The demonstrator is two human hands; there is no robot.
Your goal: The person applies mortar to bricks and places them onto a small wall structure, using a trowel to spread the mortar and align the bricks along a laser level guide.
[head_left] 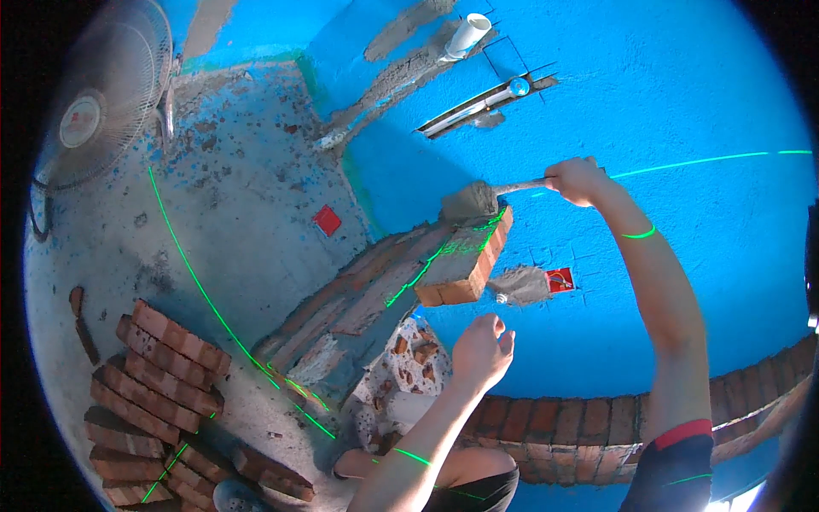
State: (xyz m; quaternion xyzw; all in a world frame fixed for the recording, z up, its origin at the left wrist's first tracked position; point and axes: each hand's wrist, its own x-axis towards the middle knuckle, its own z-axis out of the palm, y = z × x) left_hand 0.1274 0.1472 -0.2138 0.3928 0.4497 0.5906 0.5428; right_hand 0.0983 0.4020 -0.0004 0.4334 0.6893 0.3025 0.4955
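Observation:
My right hand point(577, 182) is closed around the handle of a trowel point(471, 203). Its mortar-coated blade rests by the far end of a brick point(452, 293), close to the blue wall. That brick lies on top of a low brick wall point(345, 311) smeared with grey mortar. Just short of the brick's near end is my left hand point(484, 354), apart from it. Its fingers are loosely curled, and nothing shows in them.
Loose bricks point(162, 375) are stacked at the lower left. A fan point(94, 107) stands at the upper left. White pipes point(467, 36) and a red electrical box point(560, 280) are set in the blue wall point(682, 102). Green laser lines cross the floor and wall. Another brick row point(580, 422) runs lower right.

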